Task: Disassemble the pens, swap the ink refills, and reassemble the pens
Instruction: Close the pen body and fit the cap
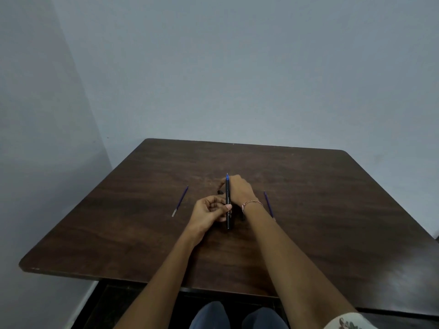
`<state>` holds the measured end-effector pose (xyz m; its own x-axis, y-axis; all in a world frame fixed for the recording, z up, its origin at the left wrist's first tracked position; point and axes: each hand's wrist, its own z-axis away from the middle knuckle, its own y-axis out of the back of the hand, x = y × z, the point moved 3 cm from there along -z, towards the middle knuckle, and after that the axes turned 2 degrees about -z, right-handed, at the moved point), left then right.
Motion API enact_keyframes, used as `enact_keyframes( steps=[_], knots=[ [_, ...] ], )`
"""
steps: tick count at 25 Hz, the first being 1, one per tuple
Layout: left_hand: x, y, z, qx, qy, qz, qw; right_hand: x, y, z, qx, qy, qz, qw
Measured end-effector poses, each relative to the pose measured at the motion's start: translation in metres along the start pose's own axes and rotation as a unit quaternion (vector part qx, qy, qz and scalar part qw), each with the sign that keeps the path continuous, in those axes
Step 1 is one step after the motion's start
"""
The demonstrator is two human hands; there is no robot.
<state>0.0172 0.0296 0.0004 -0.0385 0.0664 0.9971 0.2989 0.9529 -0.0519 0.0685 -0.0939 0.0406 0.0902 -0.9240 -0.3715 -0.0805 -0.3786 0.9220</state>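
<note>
At table centre, above dark wood-grain table (308, 186): black pen (228, 203) upright, blue tip far, pinched by left hand (210, 210) at lower barrel. Right hand (240, 191) curled behind pen top, grip not clear. Left refill (180, 200) and right refill (268, 204) flat on wood, well apart. Probably light, stiff, smooth plastic; thin refills bend easily, better taken mid-length.
</note>
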Motion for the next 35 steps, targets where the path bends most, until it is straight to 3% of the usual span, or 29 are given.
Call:
enact_keyframes(
  steps=[3,6,10,14,24,29,35],
  knots=[
    [-0.001,0.001,-0.001,-0.005,0.003,-0.007,1.0,0.002,0.0,-0.003,0.008,-0.009,-0.053,0.999],
    [-0.002,0.001,-0.002,-0.003,0.001,-0.021,1.0,0.013,0.009,0.005,0.074,-0.056,-0.22,0.971],
    [-0.002,0.0,-0.003,0.002,0.002,-0.048,0.999,0.039,0.006,0.039,0.201,-0.127,-0.458,0.857],
    [0.0,-0.001,0.0,0.009,-0.002,-0.08,0.997,0.043,-0.006,0.066,0.232,-0.121,-0.608,0.75],
    [0.0,-0.006,0.002,-0.021,0.002,-0.115,0.993,0.052,-0.005,0.078,0.271,-0.091,-0.705,0.648],
    [0.0,-0.007,0.004,-0.041,-0.006,-0.122,0.992,0.059,-0.002,0.079,0.31,-0.087,-0.753,0.574],
    [0.0,-0.006,0.005,-0.052,-0.009,-0.125,0.991,0.061,-0.002,0.079,0.318,-0.097,-0.753,0.568]
  ],
)
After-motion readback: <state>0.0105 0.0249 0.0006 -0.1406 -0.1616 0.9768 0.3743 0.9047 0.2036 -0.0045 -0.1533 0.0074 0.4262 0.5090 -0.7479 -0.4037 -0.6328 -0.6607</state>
